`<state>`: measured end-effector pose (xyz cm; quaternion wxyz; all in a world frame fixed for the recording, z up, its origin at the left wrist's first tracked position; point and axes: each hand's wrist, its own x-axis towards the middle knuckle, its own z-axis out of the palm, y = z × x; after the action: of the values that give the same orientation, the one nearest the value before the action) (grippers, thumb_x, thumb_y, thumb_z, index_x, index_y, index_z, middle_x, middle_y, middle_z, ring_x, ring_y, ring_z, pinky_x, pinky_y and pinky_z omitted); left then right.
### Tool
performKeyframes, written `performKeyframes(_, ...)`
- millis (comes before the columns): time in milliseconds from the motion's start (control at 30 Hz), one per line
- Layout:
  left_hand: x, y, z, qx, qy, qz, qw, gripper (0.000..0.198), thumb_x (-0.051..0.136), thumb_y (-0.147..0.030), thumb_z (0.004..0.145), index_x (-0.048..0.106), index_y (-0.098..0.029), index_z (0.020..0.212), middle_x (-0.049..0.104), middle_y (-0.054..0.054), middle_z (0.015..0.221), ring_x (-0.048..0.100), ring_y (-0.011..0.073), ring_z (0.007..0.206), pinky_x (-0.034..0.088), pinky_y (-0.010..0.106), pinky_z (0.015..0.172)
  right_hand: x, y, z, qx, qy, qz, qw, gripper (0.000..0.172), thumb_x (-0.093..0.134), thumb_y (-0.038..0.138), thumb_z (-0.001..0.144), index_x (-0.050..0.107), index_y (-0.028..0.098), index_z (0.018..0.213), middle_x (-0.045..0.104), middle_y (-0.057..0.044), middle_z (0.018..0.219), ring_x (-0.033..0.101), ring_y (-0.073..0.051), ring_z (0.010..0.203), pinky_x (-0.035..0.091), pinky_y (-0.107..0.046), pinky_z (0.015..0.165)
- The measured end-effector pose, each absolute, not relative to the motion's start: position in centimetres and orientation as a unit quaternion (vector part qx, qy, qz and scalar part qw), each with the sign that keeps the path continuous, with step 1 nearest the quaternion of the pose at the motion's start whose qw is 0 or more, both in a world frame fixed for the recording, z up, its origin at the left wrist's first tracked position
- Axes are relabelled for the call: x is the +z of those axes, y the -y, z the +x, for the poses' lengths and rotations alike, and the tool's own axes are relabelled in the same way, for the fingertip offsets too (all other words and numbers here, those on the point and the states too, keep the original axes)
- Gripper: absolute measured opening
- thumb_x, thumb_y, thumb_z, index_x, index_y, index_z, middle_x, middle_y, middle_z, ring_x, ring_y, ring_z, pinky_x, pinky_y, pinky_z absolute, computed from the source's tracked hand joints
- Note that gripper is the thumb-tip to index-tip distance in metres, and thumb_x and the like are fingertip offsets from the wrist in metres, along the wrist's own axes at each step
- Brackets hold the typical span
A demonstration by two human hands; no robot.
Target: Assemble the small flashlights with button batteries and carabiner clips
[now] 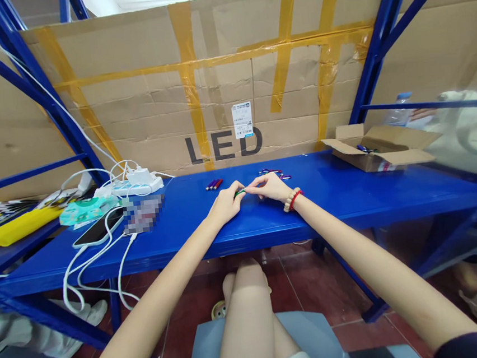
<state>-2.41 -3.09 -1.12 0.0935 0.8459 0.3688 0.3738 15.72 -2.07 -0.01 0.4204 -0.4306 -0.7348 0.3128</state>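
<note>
My left hand (226, 202) and my right hand (271, 187) meet over the blue table (341, 191), both pinching a small green stick-like item (240, 192) between their fingertips. A bead bracelet circles my right wrist. Just beyond my hands lie two small pieces, one purple and one red (214, 184), and a cluster of small coloured parts (274, 173). What the green item is stays too small to tell.
An open cardboard box (381, 148) sits at the right. A phone (98, 228) on a white cable, a power strip (135, 183) with chargers, and a teal packet (83, 211) lie at the left. A taped cardboard wall stands behind. Another person's arm shows far right.
</note>
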Motion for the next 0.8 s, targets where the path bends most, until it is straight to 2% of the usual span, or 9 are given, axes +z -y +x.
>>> performKeyframes(133,-1.2,3.0,-2.4,0.375,-0.367,0.846,0.097,0.014,0.044,-0.023,0.088,0.054,-0.019,0.097,0.068,0.004,0.09,0.064,0.0179,0.078,0.046,0.028,0.074,0.1,2.2,15.6,0.322,0.727,-0.432,0.425,0.046,0.066,0.057,0.064,0.067,0.011,0.065,0.05,0.002,0.043,0.039,-0.006,0.039,0.03,-0.022,0.042)
performKeyframes(233,-1.1,3.1,-2.3,0.372,-0.372,0.846,0.087,0.014,0.045,-0.022,0.088,0.055,-0.02,0.098,0.069,0.004,0.09,0.064,0.0181,0.078,0.046,0.028,0.073,0.2,2.1,15.5,0.34,0.722,-0.428,0.425,0.046,0.067,0.058,0.061,0.066,0.012,0.064,0.05,0.002,0.043,0.04,-0.006,0.04,0.029,-0.021,0.041)
performKeyframes(800,-0.8,3.5,-2.5,0.36,-0.344,0.864,0.079,0.017,0.043,-0.024,0.089,0.056,-0.02,0.099,0.068,0.003,0.088,0.064,0.0172,0.078,0.046,0.026,0.073,-0.7,0.7,16.2,0.384,0.718,-0.433,0.386,0.051,0.068,0.061,0.058,0.068,0.013,0.074,0.051,0.004,0.047,0.04,-0.005,0.043,0.031,-0.021,0.045)
